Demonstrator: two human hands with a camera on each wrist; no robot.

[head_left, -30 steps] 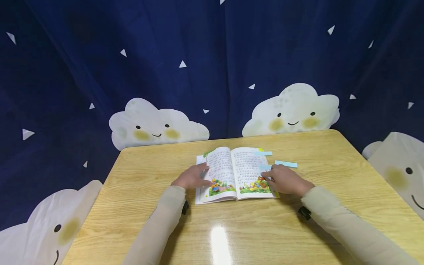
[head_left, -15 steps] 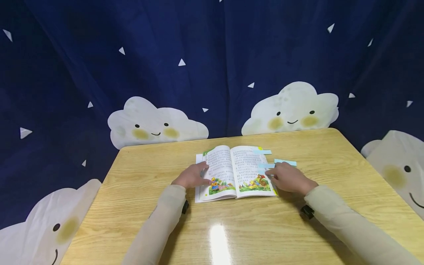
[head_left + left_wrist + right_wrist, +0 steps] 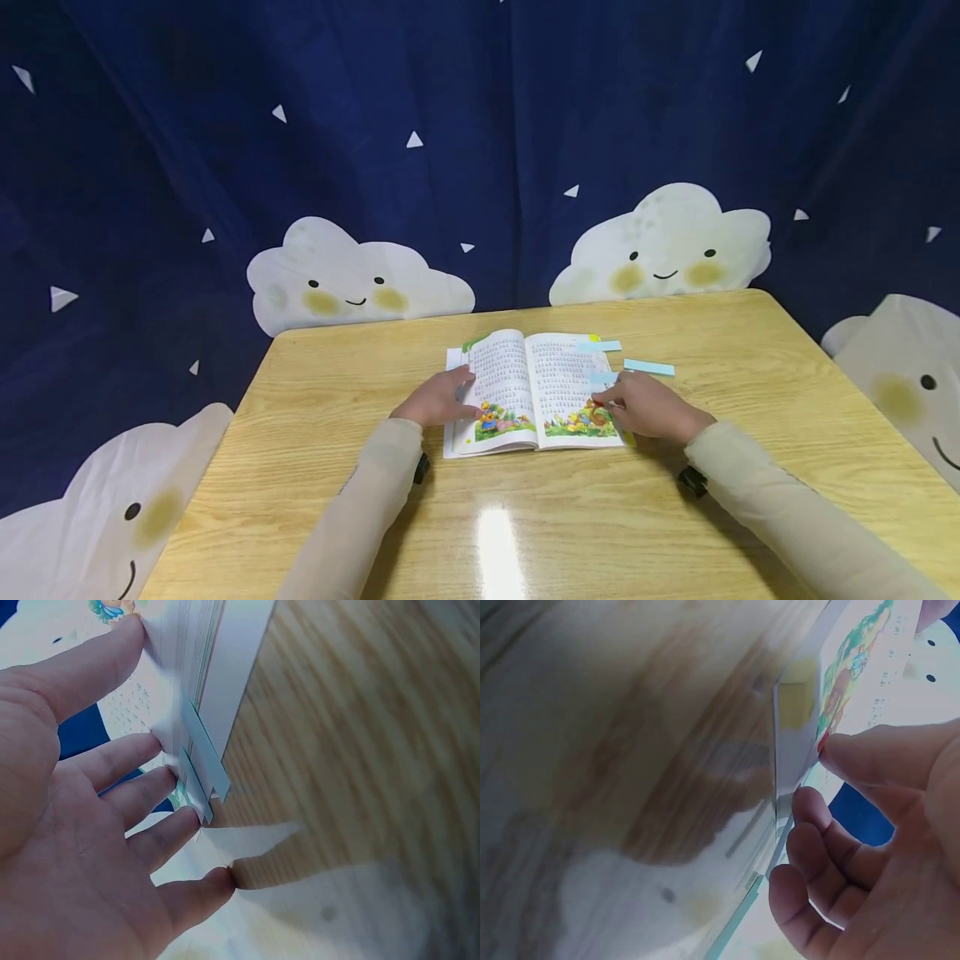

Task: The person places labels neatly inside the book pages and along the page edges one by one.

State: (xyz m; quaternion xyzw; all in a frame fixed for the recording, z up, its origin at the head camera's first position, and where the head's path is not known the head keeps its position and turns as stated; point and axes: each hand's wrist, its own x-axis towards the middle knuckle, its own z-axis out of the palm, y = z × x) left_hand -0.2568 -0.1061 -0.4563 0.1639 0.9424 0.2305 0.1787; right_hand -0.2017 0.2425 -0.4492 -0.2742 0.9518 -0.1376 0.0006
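Note:
An open picture book (image 3: 498, 367) lies on the table, text on both pages and coloured animal drawings along the bottom. My left hand (image 3: 438, 400) rests at its left edge, thumb and fingertips touching the page with the fingers extended. At the right edge, my right hand (image 3: 652, 406) pinches the right-hand page (image 3: 558, 383) between thumb and index finger; its other fingers (image 3: 810, 847) are curled. Light blue tabs (image 3: 600, 346) lie across the right page's edge, one partly behind the hand. More tabs (image 3: 202, 742) stick out from the left-hand pages in the left wrist view.
The book is on a wooden table (image 3: 337, 500). Another light blue strip (image 3: 648, 367) is beyond the right page; whether it is attached to the book I cannot tell. A dark blue curtain (image 3: 487, 125) with white clouds (image 3: 667, 242) hangs behind the table.
My right hand's fingertips have shifted slightly left and drawn the right page's edge with them, uncovering a yellow corner beneath. My left hand has stayed in place.

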